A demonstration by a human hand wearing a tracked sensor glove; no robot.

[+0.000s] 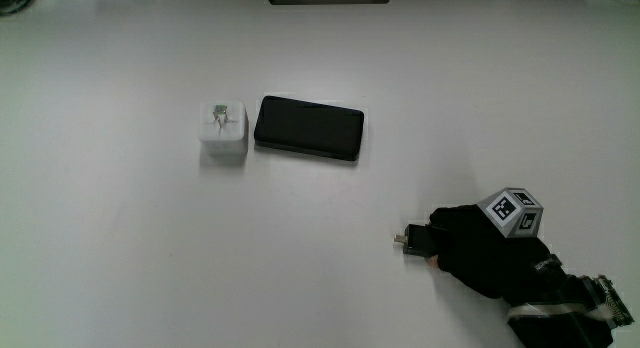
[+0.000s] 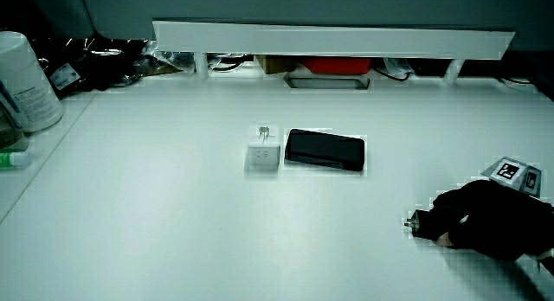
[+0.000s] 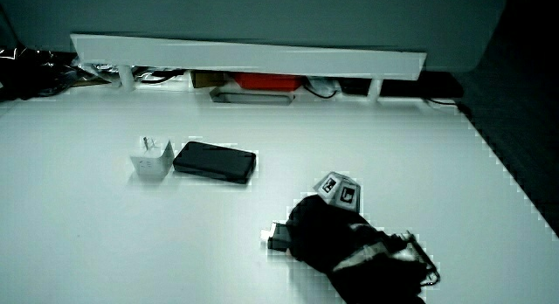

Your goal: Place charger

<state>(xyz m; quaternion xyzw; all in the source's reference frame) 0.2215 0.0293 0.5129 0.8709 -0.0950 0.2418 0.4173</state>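
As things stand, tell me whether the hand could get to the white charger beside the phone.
Probably yes. The hand is low on the table, nearer the person than the white charger, with only bare table between them. But it already grips a small dark object, so it isn't free to grasp.

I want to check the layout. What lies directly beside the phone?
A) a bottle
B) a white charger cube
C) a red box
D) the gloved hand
B: the white charger sits right next to the phone; the hand is apart, nearer the person.
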